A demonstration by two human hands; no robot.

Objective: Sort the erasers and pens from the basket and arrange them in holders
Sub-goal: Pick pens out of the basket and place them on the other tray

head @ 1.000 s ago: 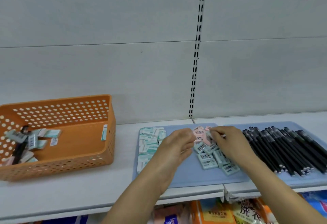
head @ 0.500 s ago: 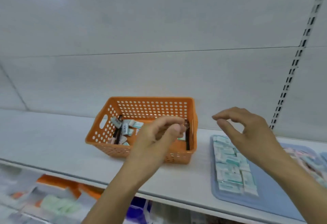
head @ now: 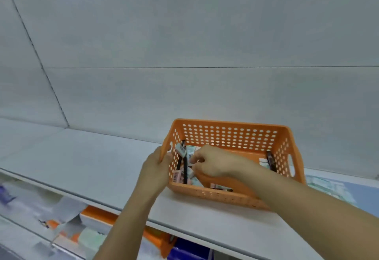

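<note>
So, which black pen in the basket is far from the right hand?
The black pen leaning alone against the orange basket's right wall. The other pens lie at the left end, beside the right hand's fingers.

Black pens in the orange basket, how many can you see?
3: two black pens stand side by side at the orange basket's left end, one black pen leans at its right end. The hands may hide more.
</note>
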